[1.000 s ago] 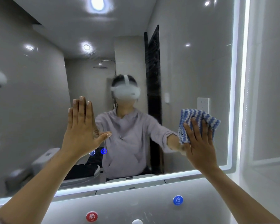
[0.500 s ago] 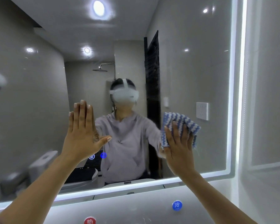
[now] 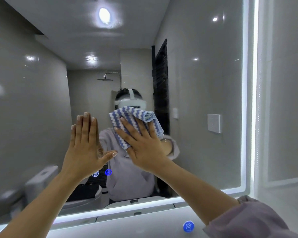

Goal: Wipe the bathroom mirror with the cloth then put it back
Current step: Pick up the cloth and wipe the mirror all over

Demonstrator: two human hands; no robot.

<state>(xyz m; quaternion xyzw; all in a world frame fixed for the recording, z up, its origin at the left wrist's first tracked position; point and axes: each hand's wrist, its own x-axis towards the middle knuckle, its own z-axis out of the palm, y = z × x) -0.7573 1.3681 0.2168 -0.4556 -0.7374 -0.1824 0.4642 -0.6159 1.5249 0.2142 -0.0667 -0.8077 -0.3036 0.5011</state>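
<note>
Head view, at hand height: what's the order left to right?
left hand → striped cloth → reflected wall socket → mirror's lit edge. The right hand overlaps the cloth, so it's left out.

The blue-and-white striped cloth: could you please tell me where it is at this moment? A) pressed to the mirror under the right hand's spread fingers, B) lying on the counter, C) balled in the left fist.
A: the right hand lies with straight, spread fingers over the striped cloth, pushing it against the mirror; the left hand holds nothing.
</note>
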